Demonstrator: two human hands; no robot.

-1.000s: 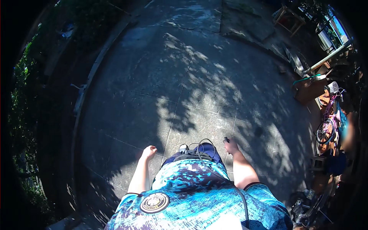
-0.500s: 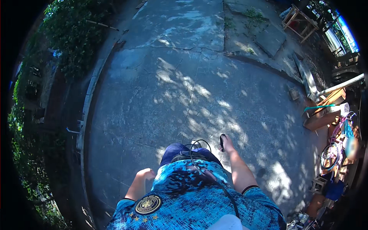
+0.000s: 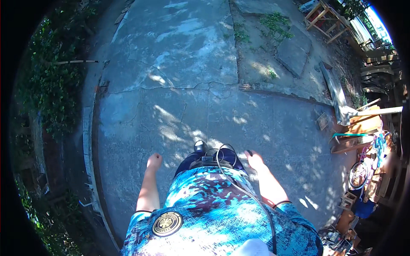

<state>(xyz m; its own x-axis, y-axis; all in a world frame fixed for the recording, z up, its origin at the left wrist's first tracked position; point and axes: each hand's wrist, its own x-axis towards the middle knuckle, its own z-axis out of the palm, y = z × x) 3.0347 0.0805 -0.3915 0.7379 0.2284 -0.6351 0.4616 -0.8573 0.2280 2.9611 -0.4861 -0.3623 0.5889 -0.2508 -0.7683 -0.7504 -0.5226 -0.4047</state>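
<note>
My left hand (image 3: 154, 161) hangs out to the left of my body, its fingers curled in, and no object shows in it. On the other side, my right hand (image 3: 255, 161) is closed around a small, dark, narrow object (image 3: 248, 153); its kind is too small to make out. A black cable (image 3: 227, 175) loops at my waist and runs up over my blue patterned shirt (image 3: 205, 205). One shoe (image 3: 200, 146) shows in front of my dark trousers.
Cracked concrete (image 3: 171, 115) stretches ahead, bordered by a low kerb (image 3: 88, 145) and bushes on the left. A raised broken slab (image 3: 294, 54) lies ahead right. Along the right side are a wooden frame (image 3: 328, 21), planks (image 3: 363, 123), a child's bicycle (image 3: 358, 175) and clutter.
I have moved forward over the concrete; the cracks, slab and bicycle sit lower in view. My left hand has swung forward. My right hand still holds the dark object.
</note>
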